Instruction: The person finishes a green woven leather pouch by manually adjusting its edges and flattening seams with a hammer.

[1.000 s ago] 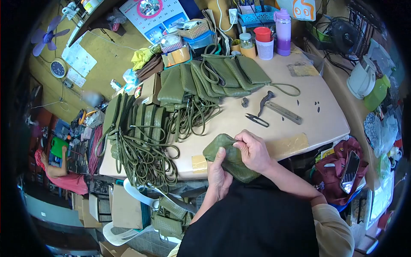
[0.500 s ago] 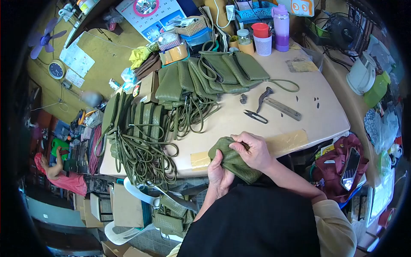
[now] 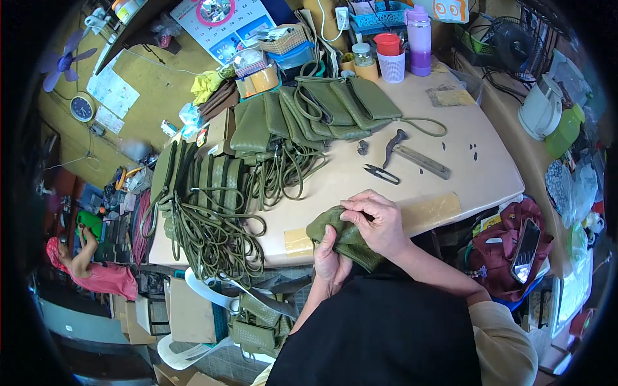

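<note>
The left hand and right hand are pinching a green pouch at the counter's near edge, each grip pressing its material between thumb and fingers; snips are lying beyond.

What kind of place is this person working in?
It looks like a small workshop making or finishing pouches: a hammer and thread snips lie on the worktable, near piles of matching green pouches, and the hands hold another green piece.
</note>
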The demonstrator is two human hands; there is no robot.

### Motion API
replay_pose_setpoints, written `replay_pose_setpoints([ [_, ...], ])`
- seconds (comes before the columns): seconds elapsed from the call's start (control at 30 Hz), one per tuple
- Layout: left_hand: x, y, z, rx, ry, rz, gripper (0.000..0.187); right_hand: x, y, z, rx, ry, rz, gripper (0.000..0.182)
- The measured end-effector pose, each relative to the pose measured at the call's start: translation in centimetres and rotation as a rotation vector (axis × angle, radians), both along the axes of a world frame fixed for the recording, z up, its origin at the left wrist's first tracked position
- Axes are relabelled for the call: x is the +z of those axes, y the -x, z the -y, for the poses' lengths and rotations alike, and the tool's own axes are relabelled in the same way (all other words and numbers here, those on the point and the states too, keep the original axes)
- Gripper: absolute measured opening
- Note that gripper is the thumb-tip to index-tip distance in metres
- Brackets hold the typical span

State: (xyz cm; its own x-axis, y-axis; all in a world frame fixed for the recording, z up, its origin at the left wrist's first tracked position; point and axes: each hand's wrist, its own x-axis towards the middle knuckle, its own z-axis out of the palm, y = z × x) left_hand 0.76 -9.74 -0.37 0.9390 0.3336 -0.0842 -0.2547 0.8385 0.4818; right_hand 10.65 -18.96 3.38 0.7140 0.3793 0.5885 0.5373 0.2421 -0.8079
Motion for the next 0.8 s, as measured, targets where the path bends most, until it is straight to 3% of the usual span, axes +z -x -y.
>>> replay_pose_setpoints([
  [0.1, -0.6, -0.1, 0.2, 0.045, -0.09, -0.083, 0.052, 0.1, 0.2, -0.1, -0.056, 0.028, 0.048, 0.011],
  [0.2, -0.1, 0.2, 1.0, 0.064, -0.17, -0.092, 0.055, 0.0, -1.0, -0.3, -0.006, 0.053, -0.096, 0.005],
  [0.27, 0.5, 1.5, 0.6, -0.036, -0.161, -0.048, 0.06, -1.0, -2.5, -0.4, -0.009, 0.096, -0.259, 0.003],
  [0.33, 2.8, 2.6, 0.4, -0.248, -0.22, 0.145, 0.051, -0.6, -4.0, 0.6, -0.059, 0.106, -0.215, 0.005],
  [0.4, 4.3, 5.1, -4.1, -0.513, -0.919, -0.182, 0.039, 0.6, -4.5, 1.8, -0.081, 0.205, -0.145, 0.007],
  [0.43, 5.1, 5.6, -5.6, -0.405, -0.991, -0.35, 0.026, 0.8, -4.0, 1.9, 0.001, 0.193, -0.156, 0.009],
  [0.47, 5.0, 5.7, -6.0, -0.073, -0.97, -0.382, 0.021, 1.0, -3.4, 1.7, 0.015, 0.198, -0.156, 0.009],
  [0.53, 9.2, 2.0, -3.6, 0.479, -1.367, -0.285, 0.02, 1.5, -1.6, 0.9, 0.175, 0.233, -0.134, 0.008],
  [0.63, 8.4, 0.8, -3.3, 0.135, -1.379, -0.462, 0.014, 2.8, -0.6, 0.5, 0.236, 0.254, -0.059, 0.007],
  [0.8, 5.1, 0.1, -2.3, 0.288, -1.349, -0.217, 0.014, 2.2, -0.9, 0.8, 0.222, 0.211, 0.043, 0.007],
])
